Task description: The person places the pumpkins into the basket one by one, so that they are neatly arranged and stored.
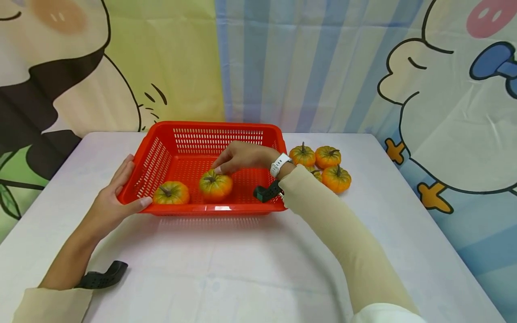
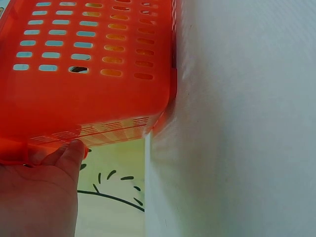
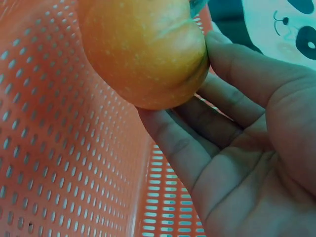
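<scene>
Right hand point(image 1: 242, 158) reaches into the red basket point(image 1: 210, 134), fingers point(image 3: 182, 143) nearly straight and touching the side and top of a pumpkin point(image 1: 216, 185) that sits on the basket floor near the front wall; the wrist view shows the fingers laid against the pumpkin point(image 3: 143, 49) rather than wrapped round it, so a grip cannot be confirmed. Left hand point(image 1: 117, 193) holds the basket's front left corner, thumb over the front rim, remaining fingers along the left wall; the left wrist view shows the thumb pressed to the basket wall point(image 2: 89, 94) at the table point(image 2: 237, 128) edge. Second pumpkin point(image 1: 171, 193) lies in the basket, just left of the first, apart from it. Cluster of four pumpkins point(image 1: 319, 166) stands on the table just beside the basket's right wall, one partly hidden behind the right wrist. White watch point(image 1: 279, 164) sits on the right wrist. Basket rests flat on the white table point(image 1: 242, 269), toward its far side.
</scene>
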Available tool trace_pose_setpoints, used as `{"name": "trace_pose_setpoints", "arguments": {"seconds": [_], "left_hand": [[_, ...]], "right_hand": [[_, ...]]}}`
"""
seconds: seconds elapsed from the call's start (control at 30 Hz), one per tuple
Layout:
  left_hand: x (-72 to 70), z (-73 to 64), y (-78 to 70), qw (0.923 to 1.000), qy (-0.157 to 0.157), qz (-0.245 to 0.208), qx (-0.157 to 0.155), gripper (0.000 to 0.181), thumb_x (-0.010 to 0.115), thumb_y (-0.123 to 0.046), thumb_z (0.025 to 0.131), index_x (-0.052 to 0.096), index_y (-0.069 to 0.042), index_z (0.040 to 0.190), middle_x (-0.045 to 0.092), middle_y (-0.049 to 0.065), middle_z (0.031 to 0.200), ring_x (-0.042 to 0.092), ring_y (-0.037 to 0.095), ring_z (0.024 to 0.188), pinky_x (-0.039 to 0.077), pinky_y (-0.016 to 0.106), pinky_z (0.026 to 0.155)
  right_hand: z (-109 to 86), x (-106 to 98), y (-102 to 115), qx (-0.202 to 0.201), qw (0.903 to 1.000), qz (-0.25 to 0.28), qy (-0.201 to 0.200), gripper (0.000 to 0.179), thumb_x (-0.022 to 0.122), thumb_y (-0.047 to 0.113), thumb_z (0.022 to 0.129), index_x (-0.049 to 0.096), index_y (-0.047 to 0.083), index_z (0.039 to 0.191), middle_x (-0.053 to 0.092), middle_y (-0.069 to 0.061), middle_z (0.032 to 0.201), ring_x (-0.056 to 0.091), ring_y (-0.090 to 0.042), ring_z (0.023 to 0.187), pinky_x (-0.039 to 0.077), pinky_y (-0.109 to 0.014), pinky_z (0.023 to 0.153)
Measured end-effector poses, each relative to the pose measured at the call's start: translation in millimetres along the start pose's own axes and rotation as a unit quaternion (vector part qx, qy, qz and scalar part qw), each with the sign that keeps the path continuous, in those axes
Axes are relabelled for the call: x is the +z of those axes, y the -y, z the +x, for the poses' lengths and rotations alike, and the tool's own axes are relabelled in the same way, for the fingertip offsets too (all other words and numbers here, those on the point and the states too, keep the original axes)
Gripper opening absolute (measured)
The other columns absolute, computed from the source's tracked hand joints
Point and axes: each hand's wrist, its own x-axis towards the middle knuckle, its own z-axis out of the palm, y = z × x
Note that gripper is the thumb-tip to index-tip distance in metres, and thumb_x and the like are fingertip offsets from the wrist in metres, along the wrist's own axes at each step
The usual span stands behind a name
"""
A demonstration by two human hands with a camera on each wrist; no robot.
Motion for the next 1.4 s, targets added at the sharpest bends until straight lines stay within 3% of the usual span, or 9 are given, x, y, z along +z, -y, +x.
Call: {"name": "trace_pose_setpoints", "arguments": {"seconds": [0.2, 0.43, 0.77, 1.1, 1.4], "left_hand": [[0.2, -1.6, 0.7, 1.0, 0.0, 0.001, -0.002, 0.095, 0.07, -0.025, 0.089, 0.004, -0.024, 0.156, -0.001, -0.019, 0.16, 0.002, 0.017, 0.148, 0.046, 0.01, 0.076], [0.4, 1.2, -1.5, 1.0, 0.001, -0.003, 0.001, 0.094, 0.07, -0.024, 0.089, 0.004, -0.025, 0.156, 0.0, -0.019, 0.16, 0.005, 0.019, 0.148, 0.047, 0.012, 0.077], [0.1, 2.4, -0.4, 0.9999, 0.001, -0.002, -0.01, 0.097, 0.071, -0.024, 0.088, 0.002, -0.026, 0.155, -0.002, -0.017, 0.161, 0.003, 0.019, 0.148, 0.047, 0.014, 0.078], [2.1, 1.6, -2.2, 1.0, 0.0, -0.004, -0.008, 0.096, 0.071, -0.023, 0.088, 0.003, -0.025, 0.156, -0.001, -0.017, 0.161, 0.003, 0.018, 0.148, 0.046, 0.016, 0.08], [1.5, 1.9, -0.8, 1.0, -0.001, -0.003, -0.008, 0.097, 0.072, -0.025, 0.088, 0.003, -0.026, 0.156, -0.001, -0.018, 0.16, 0.005, 0.021, 0.148, 0.047, 0.02, 0.082]], "right_hand": [[3.3, 5.7, 0.1, -0.014, 0.9992, -0.026, 0.025, 0.031, 0.065, 0.02, 0.095, 0.069, 0.006, 0.122, 0.071, 0.0, 0.106, 0.065, -0.016, 0.096, 0.053, -0.027, 0.085], [3.3, 6.9, 3.7, -0.001, 0.9985, -0.049, 0.026, 0.031, 0.067, 0.021, 0.094, 0.069, 0.008, 0.122, 0.071, 0.001, 0.105, 0.061, -0.013, 0.089, 0.053, -0.028, 0.083], [15.1, 11.1, 9.7, -0.009, 0.995, -0.087, 0.049, 0.024, 0.067, 0.02, 0.093, 0.074, 0.01, 0.114, 0.071, 0.001, 0.092, 0.053, -0.011, 0.075, 0.047, -0.026, 0.07], [26.0, 17.0, 9.0, 0.013, 0.9945, -0.093, 0.048, 0.027, 0.069, 0.017, 0.091, 0.072, 0.008, 0.117, 0.071, 0.002, 0.108, 0.062, -0.011, 0.096, 0.051, -0.024, 0.083], [27.0, 17.6, 5.1, 0.022, 0.9956, -0.078, 0.048, 0.026, 0.069, 0.018, 0.092, 0.072, 0.008, 0.116, 0.071, 0.002, 0.105, 0.061, -0.014, 0.092, 0.052, -0.026, 0.081]]}}
